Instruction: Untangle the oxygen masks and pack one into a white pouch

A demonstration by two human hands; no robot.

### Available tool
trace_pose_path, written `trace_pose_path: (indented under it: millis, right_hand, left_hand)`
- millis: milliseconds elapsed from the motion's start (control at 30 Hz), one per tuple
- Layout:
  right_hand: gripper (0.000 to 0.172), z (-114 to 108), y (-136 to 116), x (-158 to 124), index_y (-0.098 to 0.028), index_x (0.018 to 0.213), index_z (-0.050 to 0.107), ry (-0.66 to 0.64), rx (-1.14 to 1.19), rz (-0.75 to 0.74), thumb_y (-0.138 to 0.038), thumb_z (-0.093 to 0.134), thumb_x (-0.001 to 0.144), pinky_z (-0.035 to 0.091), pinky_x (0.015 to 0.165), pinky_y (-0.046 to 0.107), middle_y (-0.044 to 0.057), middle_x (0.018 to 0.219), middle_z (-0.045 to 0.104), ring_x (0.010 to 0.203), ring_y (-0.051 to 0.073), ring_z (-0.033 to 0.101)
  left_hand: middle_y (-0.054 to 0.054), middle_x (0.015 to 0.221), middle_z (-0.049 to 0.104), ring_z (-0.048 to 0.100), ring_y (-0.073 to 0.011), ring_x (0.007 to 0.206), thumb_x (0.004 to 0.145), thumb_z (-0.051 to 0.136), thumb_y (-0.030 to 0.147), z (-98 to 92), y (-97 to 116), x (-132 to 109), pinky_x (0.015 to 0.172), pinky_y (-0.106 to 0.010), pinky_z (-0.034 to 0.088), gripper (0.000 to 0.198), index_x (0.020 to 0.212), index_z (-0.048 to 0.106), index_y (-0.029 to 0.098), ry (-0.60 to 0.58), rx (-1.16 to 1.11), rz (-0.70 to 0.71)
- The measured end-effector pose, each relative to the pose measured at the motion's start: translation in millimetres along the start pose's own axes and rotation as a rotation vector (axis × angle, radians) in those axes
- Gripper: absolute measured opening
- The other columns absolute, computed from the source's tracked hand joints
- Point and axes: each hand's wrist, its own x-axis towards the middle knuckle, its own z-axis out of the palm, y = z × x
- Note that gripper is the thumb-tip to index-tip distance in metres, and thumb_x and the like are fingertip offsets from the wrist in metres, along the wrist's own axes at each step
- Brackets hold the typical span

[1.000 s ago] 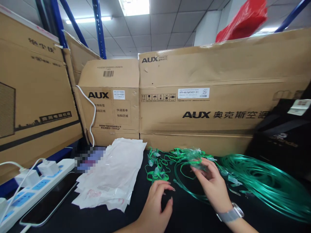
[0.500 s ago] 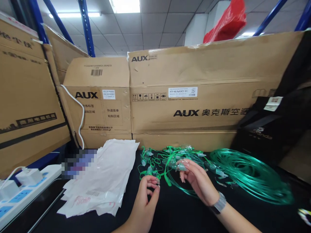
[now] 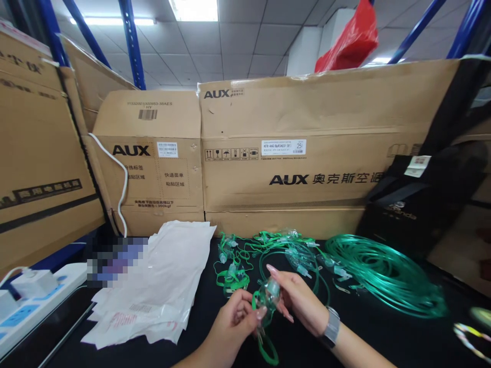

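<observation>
Toward the left edge of the black tabletop (image 3: 368, 317), pixelation is hiding an item (image 3: 118, 260); the frame is cutting off the power strip (image 3: 38, 304) and phone (image 3: 49, 327). Nearer the front edge, the left hand (image 3: 240, 322) is covering part of the green mask (image 3: 268, 296).

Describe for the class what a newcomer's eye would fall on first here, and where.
Most striking is the big coil of green tubing on the right of the black table. In the lower middle, the left hand pinches a clear mask, the right hand beside it. Bright red plastic rises above the large box.
</observation>
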Motion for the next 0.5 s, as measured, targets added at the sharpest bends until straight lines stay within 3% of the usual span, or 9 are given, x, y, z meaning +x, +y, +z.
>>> trace_pose_path:
  millis: [100,267,400,500]
  right_hand:
    - [0.051,2.1,3.6,-0.5,-0.014,0.050,0.046,-0.051,-0.024,0.044,-0.059,0.051,0.074,0.021,0.022,0.012,-0.004,0.032,0.049,0.020,0.003,0.037]
    - [0.052,-0.1,3.7,0.4,-0.014,0.055,0.048,-0.076,-0.042,0.076,-0.062,0.045,0.076,0.022,0.020,0.012,-0.005,0.029,0.047,0.018,0.005,0.037]
    - [0.048,-0.3,4.3,0.0,-0.015,0.061,0.047,-0.089,-0.092,0.076,-0.062,0.049,0.073,0.029,0.023,0.013,-0.005,0.034,0.049,0.023,0.005,0.041]
    - [0.049,1.7,7.6,0.5,-0.016,0.065,0.045,-0.095,-0.167,0.067,-0.064,0.047,0.072,0.033,0.027,0.014,-0.006,0.039,0.050,0.026,0.005,0.043]
  left_hand:
    - [0.005,0.059,0.051,0.049,-0.0095,0.052,0.064,0.071,0.039,-1.4,-7.4,2.8,0.054,-0.025,0.040,0.036,0.079,0.048,0.017,-0.002,-0.044,-0.036]
    - [0.007,0.061,0.052,0.055,-0.0107,0.053,0.061,0.075,0.038,-4.5,-11.1,8.4,0.057,-0.027,0.042,0.055,0.102,0.044,0.020,0.001,-0.142,-0.069]
    - [-0.001,0.066,0.058,0.056,-0.0135,0.055,0.059,0.076,0.037,-2.6,-7.6,9.7,0.058,-0.031,0.045,0.045,0.092,0.056,0.013,-0.054,-0.192,-0.150]
    - [-0.001,0.068,0.060,0.054,-0.0121,0.057,0.055,0.079,0.030,-0.4,-1.4,7.5,0.054,-0.026,0.042,0.042,0.087,0.058,0.014,-0.025,-0.219,-0.181]
